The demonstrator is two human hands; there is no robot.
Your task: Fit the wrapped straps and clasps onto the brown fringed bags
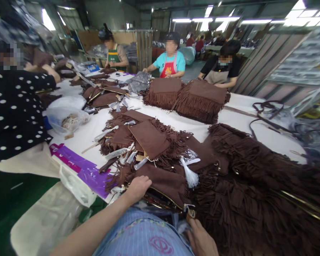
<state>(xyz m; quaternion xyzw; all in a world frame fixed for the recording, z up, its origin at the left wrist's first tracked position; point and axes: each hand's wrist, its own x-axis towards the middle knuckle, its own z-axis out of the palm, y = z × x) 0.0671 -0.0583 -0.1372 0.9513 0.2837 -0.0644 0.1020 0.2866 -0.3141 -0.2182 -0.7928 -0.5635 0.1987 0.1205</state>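
A dark brown zip pouch (164, 183) with a gold-toned zipper lies in front of me, at the table's near edge. My left hand (138, 188) is closed over its left side, fingers curled on the fabric. At the pouch's lower right corner, by a white string loop, my right hand (202, 237) is closed; its fingertips are partly hidden, and what they pinch cannot be made out. A white tassel-like bundle (190, 174) lies by the pouch's right end. Just beyond is a heap of brown fringed pouches (149, 138) with plastic-wrapped parts.
Large brown fringed bags (242, 199) crowd the right side, with more stacked fringed bags (200, 94) farther back. Purple plastic packaging (82, 165) lies at left, near a clear bag of small pieces (69, 119). Several co-workers stand around the white table (280, 142).
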